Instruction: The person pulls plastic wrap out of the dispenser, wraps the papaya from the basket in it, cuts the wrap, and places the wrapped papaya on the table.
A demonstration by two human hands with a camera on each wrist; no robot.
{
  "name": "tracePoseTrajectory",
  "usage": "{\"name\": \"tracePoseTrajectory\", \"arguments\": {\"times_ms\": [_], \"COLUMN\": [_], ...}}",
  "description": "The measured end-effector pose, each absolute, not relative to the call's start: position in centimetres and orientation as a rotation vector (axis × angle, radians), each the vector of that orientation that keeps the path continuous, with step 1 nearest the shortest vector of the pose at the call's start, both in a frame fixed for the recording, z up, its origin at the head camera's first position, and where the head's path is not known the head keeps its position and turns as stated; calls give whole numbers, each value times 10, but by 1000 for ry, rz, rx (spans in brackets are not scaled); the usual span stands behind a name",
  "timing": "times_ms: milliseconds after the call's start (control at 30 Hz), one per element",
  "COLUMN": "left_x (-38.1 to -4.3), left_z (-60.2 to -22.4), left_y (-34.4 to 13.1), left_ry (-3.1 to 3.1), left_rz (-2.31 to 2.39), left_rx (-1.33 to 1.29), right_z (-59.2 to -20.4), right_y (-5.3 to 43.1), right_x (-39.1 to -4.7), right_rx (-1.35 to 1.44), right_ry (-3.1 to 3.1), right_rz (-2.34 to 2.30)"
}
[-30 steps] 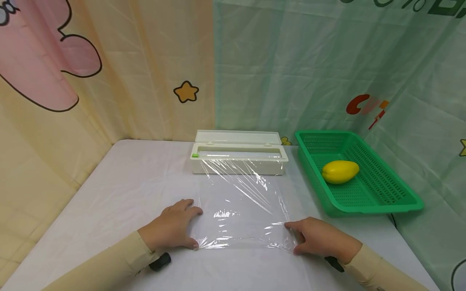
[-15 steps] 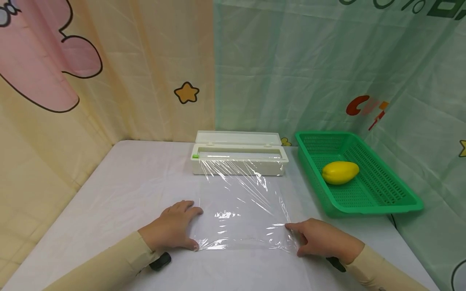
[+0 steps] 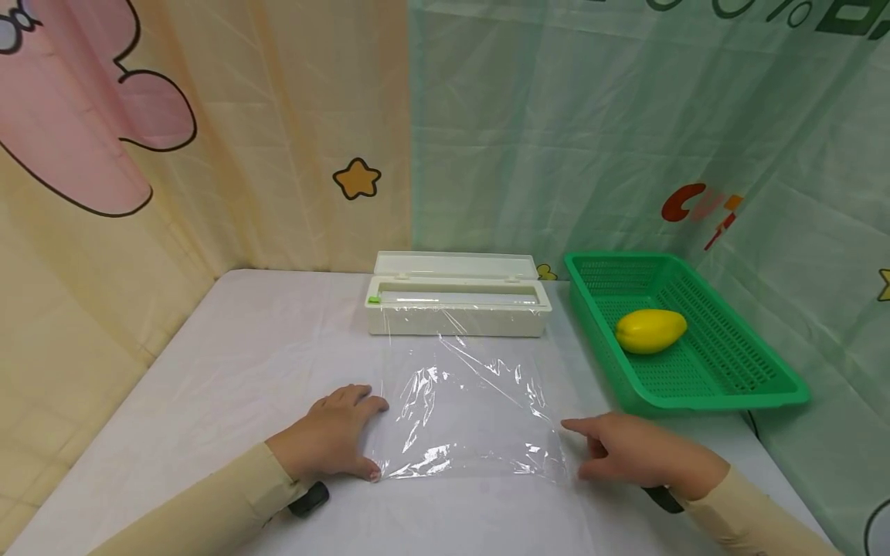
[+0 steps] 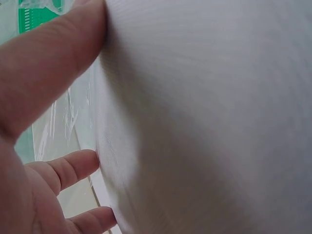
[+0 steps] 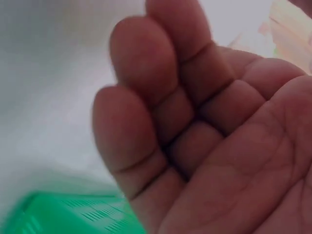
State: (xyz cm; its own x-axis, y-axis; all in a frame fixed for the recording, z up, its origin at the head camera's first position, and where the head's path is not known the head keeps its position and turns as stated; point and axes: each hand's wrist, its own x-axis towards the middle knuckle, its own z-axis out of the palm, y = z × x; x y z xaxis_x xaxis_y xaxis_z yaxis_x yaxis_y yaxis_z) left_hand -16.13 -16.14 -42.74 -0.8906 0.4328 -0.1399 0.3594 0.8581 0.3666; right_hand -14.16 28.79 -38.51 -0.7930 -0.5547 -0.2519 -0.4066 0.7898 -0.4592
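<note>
A sheet of clear plastic wrap [image 3: 473, 417] lies over the white tablecloth, running back to the wrap dispenser [image 3: 455, 320]. That dispenser is a long white box with its lid raised and a small green slider [image 3: 374, 300] at its left end. My left hand [image 3: 332, 432] rests with spread fingers at the sheet's left edge, the thumb pressed on its near left corner. Just right of the sheet, my right hand [image 3: 643, 452] holds nothing; its index finger points left and the other fingers are loosely bent. In the right wrist view the palm side of the fingers [image 5: 141, 58] shows.
A green plastic basket [image 3: 737, 328] stands at the right, with a yellow fruit [image 3: 650, 331] in it that looks like a mango or papaya. Printed curtains [image 3: 278, 139] hang behind and beside the table.
My right hand has let go of the wrap's right edge and moved to the right. The sheet has slackened, and its creases have shifted. The left hand stays in place.
</note>
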Motion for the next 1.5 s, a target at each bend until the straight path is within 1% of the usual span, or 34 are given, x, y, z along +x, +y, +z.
{"name": "tracePoseTrajectory", "arguments": {"times_ms": [200, 367, 467, 633, 933, 1067, 1500], "left_x": [-162, -160, -160, -160, -160, -159, -161], "left_z": [-429, -428, -428, -430, -430, -429, -430], "left_y": [-162, -162, -162, -162, -162, -162, -162], "left_ry": [2822, 2816, 2815, 2818, 2813, 2812, 2808], "left_rz": [488, 506, 511, 500, 495, 505, 502], "left_rx": [605, 597, 594, 596, 593, 584, 590], "right_z": [-345, -317, -304, -289, -282, -282, -293], "right_y": [292, 307, 321, 347, 397, 414, 437], "right_x": [-144, -154, -162, -180, -222, -238, -274], "right_rx": [-732, -801, -737, -526, -391, -380, -291], "right_ry": [2626, 2850, 3001, 3042, 2993, 2954, 2832], "right_rz": [-715, -781, -704, -614, -453, -401, -253]}}
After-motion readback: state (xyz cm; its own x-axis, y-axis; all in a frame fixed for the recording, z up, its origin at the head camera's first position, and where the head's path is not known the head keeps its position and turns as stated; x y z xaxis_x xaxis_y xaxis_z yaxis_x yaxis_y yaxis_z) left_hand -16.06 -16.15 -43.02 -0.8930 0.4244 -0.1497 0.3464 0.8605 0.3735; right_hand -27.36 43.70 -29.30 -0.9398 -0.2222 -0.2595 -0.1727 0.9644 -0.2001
